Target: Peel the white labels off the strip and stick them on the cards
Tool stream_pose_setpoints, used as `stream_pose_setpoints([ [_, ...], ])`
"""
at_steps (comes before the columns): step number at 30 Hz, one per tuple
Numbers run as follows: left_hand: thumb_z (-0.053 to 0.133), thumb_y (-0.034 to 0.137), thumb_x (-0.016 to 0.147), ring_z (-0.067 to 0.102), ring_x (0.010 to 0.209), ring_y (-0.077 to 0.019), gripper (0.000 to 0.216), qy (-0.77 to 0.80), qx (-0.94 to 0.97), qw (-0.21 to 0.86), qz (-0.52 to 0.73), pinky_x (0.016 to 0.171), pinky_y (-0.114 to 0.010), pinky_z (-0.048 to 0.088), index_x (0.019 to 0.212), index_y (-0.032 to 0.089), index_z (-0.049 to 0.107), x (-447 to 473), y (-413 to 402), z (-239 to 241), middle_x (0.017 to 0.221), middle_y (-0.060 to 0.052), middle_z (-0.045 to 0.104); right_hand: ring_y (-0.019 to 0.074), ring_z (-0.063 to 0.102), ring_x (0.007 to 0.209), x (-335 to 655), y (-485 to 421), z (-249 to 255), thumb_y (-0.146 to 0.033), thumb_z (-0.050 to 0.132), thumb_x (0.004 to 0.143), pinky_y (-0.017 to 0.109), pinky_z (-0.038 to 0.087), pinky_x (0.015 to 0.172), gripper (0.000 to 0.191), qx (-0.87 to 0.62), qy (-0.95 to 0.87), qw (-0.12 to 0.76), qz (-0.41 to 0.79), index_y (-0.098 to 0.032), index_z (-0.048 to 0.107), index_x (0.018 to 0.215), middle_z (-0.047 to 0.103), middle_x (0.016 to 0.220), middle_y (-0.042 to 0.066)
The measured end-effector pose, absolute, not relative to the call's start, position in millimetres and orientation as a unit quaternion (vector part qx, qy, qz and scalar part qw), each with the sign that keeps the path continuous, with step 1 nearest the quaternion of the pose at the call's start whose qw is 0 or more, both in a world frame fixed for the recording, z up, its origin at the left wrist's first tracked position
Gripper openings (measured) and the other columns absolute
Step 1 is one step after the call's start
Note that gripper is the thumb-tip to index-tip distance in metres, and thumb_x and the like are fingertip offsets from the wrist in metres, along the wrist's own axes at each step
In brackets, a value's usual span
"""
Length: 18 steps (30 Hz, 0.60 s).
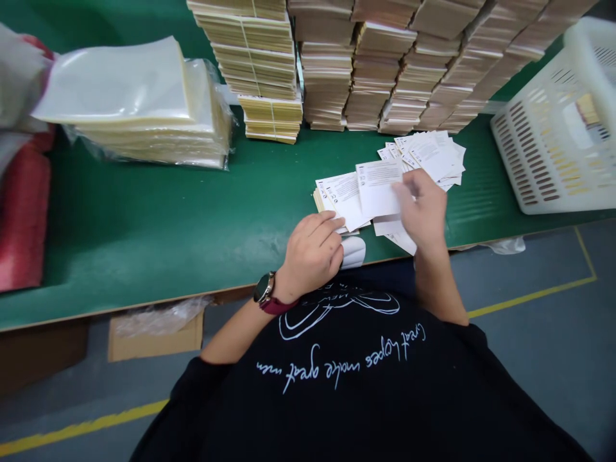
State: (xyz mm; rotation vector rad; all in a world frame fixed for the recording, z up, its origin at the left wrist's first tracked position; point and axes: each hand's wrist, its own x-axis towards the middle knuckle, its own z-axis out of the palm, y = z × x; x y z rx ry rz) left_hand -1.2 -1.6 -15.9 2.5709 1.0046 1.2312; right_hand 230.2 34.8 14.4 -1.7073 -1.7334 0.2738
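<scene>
Leaflets [423, 157] of printed white paper lie in a loose spread on the green bench [144, 237], directly in front of the person. The right hand [421, 208] is raised over them in a narrow pinch, its fingers holding the edge of a single leaflet [378, 189] tilted above the spread. The left hand [312, 250], with a wristwatch [264, 287] on a maroon strap at its wrist, sits curled at the near edge of a smaller pile [334, 199] of the same paper, touching it; whether it grips the paper or only rests there cannot be told. A white rounded object [353, 252], too plain to identify, lies just beside that hand. Farther along the bench, tall stacks of banded cream cards [327, 70] stand in rows, with a plastic-wrapped block [149, 109] to the left, red bags [22, 218] past it, and a white plastic crate [558, 122] to the right. A cardboard box [156, 343] sits below the bench edge on the grey floor [529, 301]. The person wears a black T-shirt [341, 359] with white script.
</scene>
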Motion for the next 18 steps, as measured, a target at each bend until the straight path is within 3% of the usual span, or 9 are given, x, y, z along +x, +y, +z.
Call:
stream_pose_setpoints([
  [3, 0.053, 0.008, 0.079, 0.063, 0.099, -0.0227, 0.011, 0.34, 0.816, 0.093, 0.458, 0.081, -0.04, 0.056, 0.073, 0.017, 0.055, -3.0, -2.0, -14.4, 0.088, -0.007, 0.07, 0.02, 0.049, 0.071, 254.8, 26.0, 19.3, -0.028, 0.064, 0.081, 0.041, 0.037, 0.075, 0.008, -0.68, -0.672, 0.292, 0.041, -0.023, 0.06, 0.076, 0.057, 0.067, 0.003],
  [5, 0.052, 0.008, 0.08, 0.063, 0.094, -0.0206, 0.013, 0.347, 0.796, 0.114, 0.483, 0.079, -0.038, 0.055, 0.072, 0.017, 0.054, -4.0, -1.8, -12.9, 0.083, -0.005, 0.068, 0.0237, 0.052, 0.078, 256.4, 14.0, 23.1, -0.029, 0.067, 0.079, 0.048, 0.036, 0.083, 0.011, -0.681, -0.677, 0.279, 0.01, -0.023, 0.064, 0.087, 0.062, 0.075, 0.005],
  [9, 0.049, 0.01, 0.083, 0.063, 0.091, -0.019, 0.015, 0.36, 0.783, 0.137, 0.488, 0.078, -0.038, 0.054, 0.071, 0.018, 0.053, -4.3, -1.2, -11.4, 0.08, -0.003, 0.067, 0.023, 0.061, 0.096, 223.0, -17.2, 27.3, -0.029, 0.067, 0.083, 0.047, 0.044, 0.092, 0.039, -0.554, -0.729, 0.35, 0.198, -0.028, 0.056, 0.12, 0.069, 0.097, 0.002],
  [13, 0.049, 0.013, 0.083, 0.063, 0.088, -0.0188, 0.013, 0.369, 0.782, 0.139, 0.483, 0.077, -0.038, 0.053, 0.074, 0.019, 0.056, -3.5, -1.9, -11.7, 0.077, -0.002, 0.065, 0.0175, 0.062, 0.089, 189.3, -31.8, 23.2, -0.023, 0.062, 0.087, 0.038, 0.05, 0.082, 0.018, -0.439, -0.743, 0.402, 0.307, -0.025, 0.061, 0.105, 0.067, 0.092, 0.002],
  [15, 0.052, 0.015, 0.082, 0.063, 0.095, -0.0209, 0.008, 0.383, 0.771, 0.116, 0.495, 0.082, -0.041, 0.053, 0.085, 0.019, 0.058, -3.4, -3.1, -11.5, 0.089, -0.005, 0.067, 0.0157, 0.06, 0.084, 184.3, -30.5, 20.8, -0.021, 0.061, 0.088, 0.035, 0.05, 0.077, 0.008, -0.435, -0.726, 0.427, 0.318, -0.023, 0.063, 0.095, 0.066, 0.086, 0.001],
  [18, 0.057, 0.015, 0.078, 0.056, 0.116, -0.0253, 0.033, 0.378, 0.774, 0.048, 0.506, 0.092, -0.045, 0.05, 0.11, 0.022, 0.057, -3.4, -5.2, -11.3, 0.122, -0.01, 0.061, 0.014, 0.059, 0.079, 185.9, -26.2, 18.8, -0.019, 0.063, 0.087, 0.033, 0.048, 0.074, 0.004, -0.445, -0.7, 0.441, 0.343, -0.023, 0.063, 0.087, 0.063, 0.082, -0.001],
])
